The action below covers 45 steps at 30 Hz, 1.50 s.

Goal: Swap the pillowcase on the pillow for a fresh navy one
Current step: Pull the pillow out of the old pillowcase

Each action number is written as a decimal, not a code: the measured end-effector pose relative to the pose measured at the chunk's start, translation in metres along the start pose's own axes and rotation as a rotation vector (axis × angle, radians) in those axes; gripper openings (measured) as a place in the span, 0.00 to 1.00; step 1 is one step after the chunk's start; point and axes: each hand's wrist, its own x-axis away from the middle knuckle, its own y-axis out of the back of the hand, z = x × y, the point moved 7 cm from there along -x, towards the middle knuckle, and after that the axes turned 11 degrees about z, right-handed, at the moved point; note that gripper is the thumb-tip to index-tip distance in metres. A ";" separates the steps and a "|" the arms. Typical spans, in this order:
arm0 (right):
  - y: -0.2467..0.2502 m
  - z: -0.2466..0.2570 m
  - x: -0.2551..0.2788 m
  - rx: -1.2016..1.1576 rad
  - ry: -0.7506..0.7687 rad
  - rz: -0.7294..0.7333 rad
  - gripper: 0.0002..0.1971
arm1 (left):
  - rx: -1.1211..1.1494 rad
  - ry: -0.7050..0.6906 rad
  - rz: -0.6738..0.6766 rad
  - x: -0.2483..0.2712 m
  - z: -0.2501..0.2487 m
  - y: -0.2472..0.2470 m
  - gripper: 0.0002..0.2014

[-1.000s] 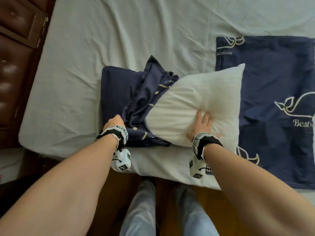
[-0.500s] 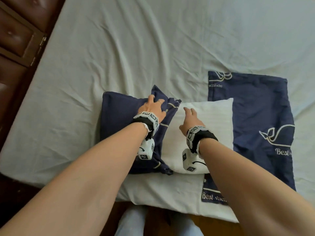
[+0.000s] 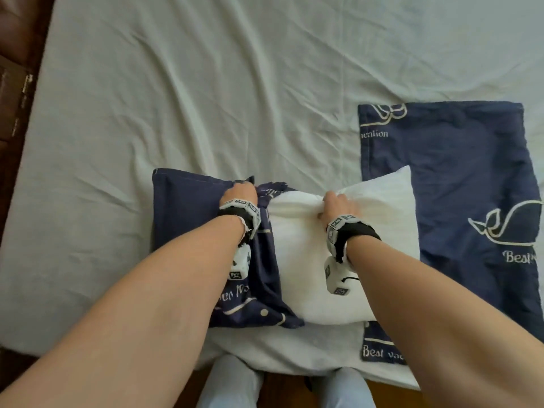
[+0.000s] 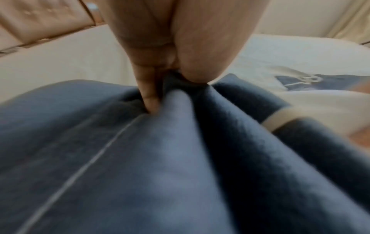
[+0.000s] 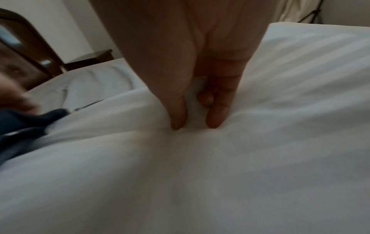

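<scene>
A white pillow (image 3: 347, 260) lies near the bed's front edge, its left end still inside a navy pillowcase (image 3: 188, 219). My left hand (image 3: 240, 192) grips a bunch of that navy cloth (image 4: 180, 126) at the case's far edge, fingers curled into the folds. My right hand (image 3: 335, 203) pinches the pillow's white fabric (image 5: 200, 158) near its far edge, thumb and fingers (image 5: 215, 117) dug in. A second navy pillowcase (image 3: 459, 178) with white whale print lies flat to the right, partly under the pillow.
The wrinkled white bed sheet (image 3: 206, 98) fills the far side. A brown padded headboard (image 3: 14, 83) runs along the left. The bed's front edge and my legs (image 3: 232, 384) are at the bottom of the head view.
Both hands went from lying flat on the case and pillow to gripping them at the far edge. The view has shifted closer over the bed.
</scene>
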 end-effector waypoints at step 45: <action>-0.079 0.015 0.066 -0.138 -0.072 -0.039 0.34 | 0.117 0.062 -0.102 0.034 0.042 -0.067 0.28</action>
